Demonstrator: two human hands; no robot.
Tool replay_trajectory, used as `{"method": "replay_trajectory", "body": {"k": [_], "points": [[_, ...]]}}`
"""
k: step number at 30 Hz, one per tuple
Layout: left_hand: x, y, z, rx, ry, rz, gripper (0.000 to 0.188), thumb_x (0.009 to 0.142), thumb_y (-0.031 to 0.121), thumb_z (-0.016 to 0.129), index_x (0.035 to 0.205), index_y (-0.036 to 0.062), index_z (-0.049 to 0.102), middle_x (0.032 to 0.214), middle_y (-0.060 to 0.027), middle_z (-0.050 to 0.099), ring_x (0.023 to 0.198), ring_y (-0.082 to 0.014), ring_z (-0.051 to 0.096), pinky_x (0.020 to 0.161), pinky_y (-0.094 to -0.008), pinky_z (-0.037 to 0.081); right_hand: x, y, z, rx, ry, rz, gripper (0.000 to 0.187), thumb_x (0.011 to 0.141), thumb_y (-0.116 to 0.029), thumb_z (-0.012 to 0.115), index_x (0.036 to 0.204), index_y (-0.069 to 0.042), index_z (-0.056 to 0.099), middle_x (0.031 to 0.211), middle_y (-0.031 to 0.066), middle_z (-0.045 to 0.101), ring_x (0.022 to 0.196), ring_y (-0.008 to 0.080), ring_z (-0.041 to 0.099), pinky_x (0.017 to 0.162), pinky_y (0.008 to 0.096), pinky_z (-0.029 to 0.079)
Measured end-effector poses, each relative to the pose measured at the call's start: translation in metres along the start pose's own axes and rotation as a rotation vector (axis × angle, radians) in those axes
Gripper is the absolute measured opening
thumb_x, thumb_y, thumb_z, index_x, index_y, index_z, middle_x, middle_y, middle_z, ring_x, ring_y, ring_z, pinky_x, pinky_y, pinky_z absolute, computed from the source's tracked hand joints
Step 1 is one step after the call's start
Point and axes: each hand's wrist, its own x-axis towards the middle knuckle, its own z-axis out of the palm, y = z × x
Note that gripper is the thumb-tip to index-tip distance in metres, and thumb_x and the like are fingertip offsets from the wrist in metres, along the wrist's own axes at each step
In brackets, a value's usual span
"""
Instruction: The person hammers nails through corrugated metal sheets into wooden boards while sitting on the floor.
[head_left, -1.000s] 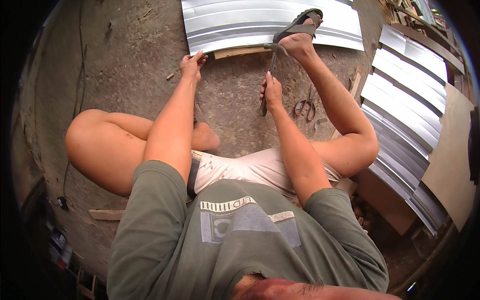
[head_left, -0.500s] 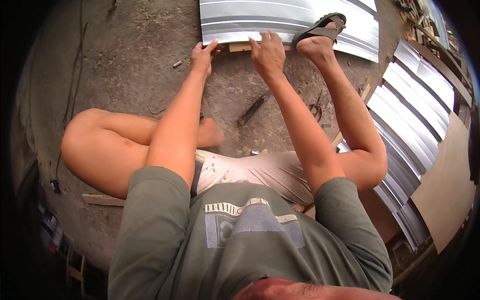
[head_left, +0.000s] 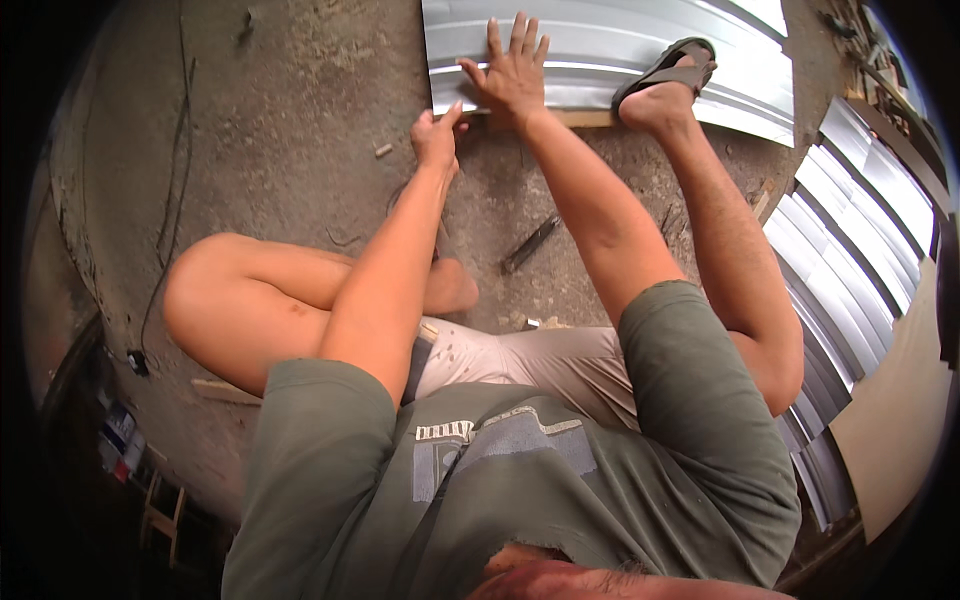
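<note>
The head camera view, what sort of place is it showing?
Probably a rough workshop or work yard, though I can't be sure which. A ribbed metal sheet lies with a wood strip at its near edge, overlapping silvery sheets lie at the right, and the ground looks rough.

A: Hands?
B: Two: left hand (head_left: 436, 138), right hand (head_left: 513, 85). Five digits visible on the right; left is blurred, can't count.
A: Metal?
B: One ribbed metal sheet (head_left: 600, 40) on top under the right. Can't tell if more sit below. Sheet pile (head_left: 830, 280) at far right: several, overlap blocks an exact count.
A: Wood?
B: One strip (head_left: 585, 119) showing at the metal's near edge, one plank (head_left: 222, 391) at left, one short stick (head_left: 383, 150), one tan board (head_left: 895, 420).
A: Tools?
B: One dark handle (head_left: 530, 245) clearly visible.
A: Wearables?
B: One shirt (head_left: 380, 520), one pair of shorts (head_left: 560, 365), one sandal (head_left: 680, 74) clearly seen.
</note>
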Motion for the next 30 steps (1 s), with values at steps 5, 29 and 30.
{"method": "replay_trajectory", "body": {"k": [5,29,30], "points": [[0.0,0.008,-0.001,0.029,-0.066,0.01,0.023,0.09,0.012,0.076,0.104,0.0019,0.061,0.098,-0.0081,0.071,0.078,-0.0179,0.07,0.067,-0.026,0.054,0.006,0.039,-0.017,0.217,0.028,-0.179,0.091,0.09,-0.072,0.051,0.158,-0.016,0.03,0.158,0.0354,0.02,0.149,0.0524,0.016,0.118,0.0642,0.016],[0.016,0.001,-0.019,0.071,-0.184,-0.024,0.029,0.09,0.016,0.078,0.11,0.0044,0.06,0.109,-0.0075,0.066,0.103,-0.0195,0.064,0.089,-0.0364,0.053,-0.121,0.036,-0.165,-0.067,-0.731,0.734,0.05,0.09,-0.05,0.068,0.107,-0.003,0.074,0.109,0.0208,0.072,0.103,0.0373,0.07,0.088,0.0454,0.055],[0.016,0.001,-0.02,0.071,-0.181,-0.016,0.03,0.09,0.016,0.077,0.111,0.0035,0.06,0.109,-0.0079,0.066,0.102,-0.0198,0.064,0.089,-0.0367,0.053,-0.136,0.031,-0.167,-0.06,-0.805,0.804,0.052,0.09,-0.051,0.068,0.109,-0.003,0.074,0.11,0.0224,0.072,0.105,0.0377,0.07,0.087,0.0461,0.055]]}}
